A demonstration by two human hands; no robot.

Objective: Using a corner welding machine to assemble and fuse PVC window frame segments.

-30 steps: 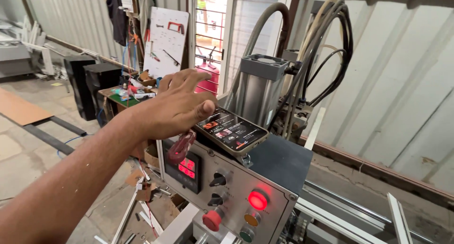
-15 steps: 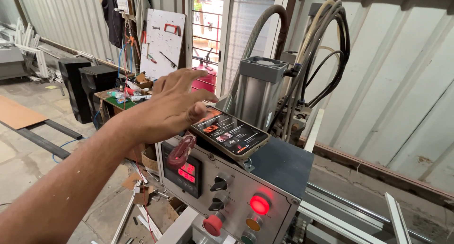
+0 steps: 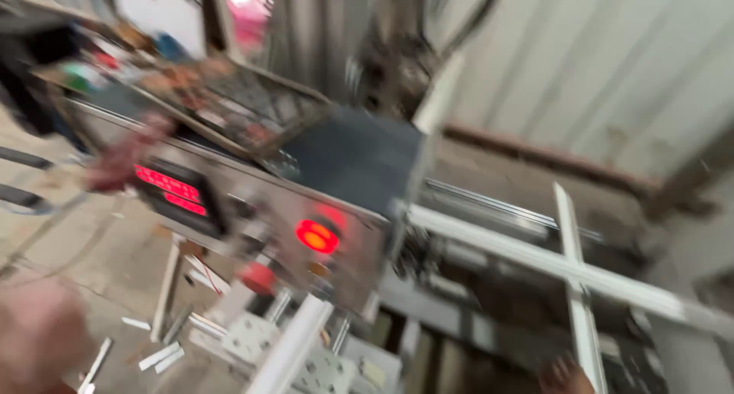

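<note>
At the bottom left corner a blurred, pinkish shape, most likely the left hand (image 3: 34,340), fills the edge of the view; the smear hides whether its fingers are open or closed, and it touches nothing that can be made out. The right hand is out of the picture. On the concrete floor (image 3: 99,264) just right of that hand lie short white offcuts (image 3: 157,356), scattered and apart from one another.

Above them stands the metal control box (image 3: 252,210), tilted in the frame, nearest thing to the hand yet clearly apart from it. On its left face a red digital display (image 3: 170,189) glows in two rows. A reddish blurred object (image 3: 115,161) hangs at the box's left edge, too smeared to name. On the box's top, toward the left, rests a flat dark keypad panel (image 3: 229,107) with rows of small buttons, lying slanted. Further right on the front a round red lamp (image 3: 316,236) is lit, and below and left of it sits a red knob (image 3: 258,278). The box's top right is a plain dark plate (image 3: 355,153).

Below the box a white profile bar (image 3: 294,344) points toward the camera. To the right, a long white profile (image 3: 535,260) runs across the machine bed, crossed by a second white profile (image 3: 573,287). Behind stands a pale corrugated wall (image 3: 596,58).
</note>
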